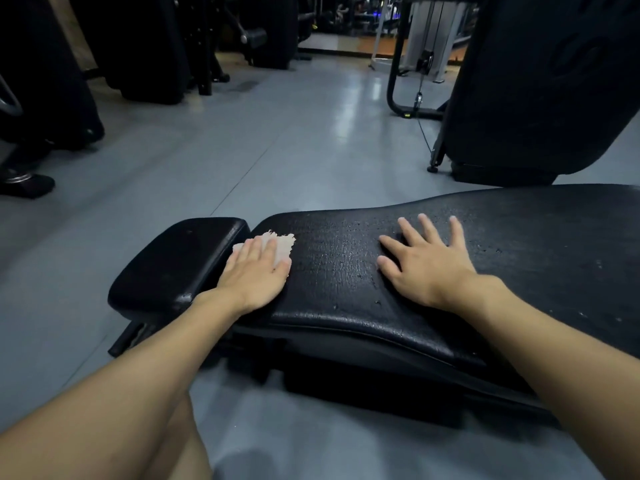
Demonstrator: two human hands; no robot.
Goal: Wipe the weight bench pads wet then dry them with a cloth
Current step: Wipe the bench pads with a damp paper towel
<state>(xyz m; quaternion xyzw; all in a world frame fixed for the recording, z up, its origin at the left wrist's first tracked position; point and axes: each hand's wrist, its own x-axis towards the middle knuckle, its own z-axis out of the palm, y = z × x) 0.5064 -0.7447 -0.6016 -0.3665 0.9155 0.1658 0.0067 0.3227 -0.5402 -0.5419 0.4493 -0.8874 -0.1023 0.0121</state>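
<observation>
long back pad [346, 306] across the lower middle and right of the frame, black, cracked, glinting in patches. smaller seat pad [173, 265] just beside its left end, with a narrow gap between. left hand [256, 271] at that left end, palm down, fingers straight and close together, pressing a pale cloth [282, 241] flat onto the back pad right by the gap; not curled round it, only bearing down. frayed edge of the cloth showing past the fingertips. right hand [426, 261] further right on the same pad, well apart from the cloth, flat and open, fingers spread, holding nothing. both forearms bare, reaching in from the bottom edge. a bare knee [187, 445] at the lower left. glossy grey floor [277, 150] beyond the bench. upright black pad [540, 81] at the upper right, a cable machine frame [393, 81] just left of it, dark machines [138, 46] along the upper left.
</observation>
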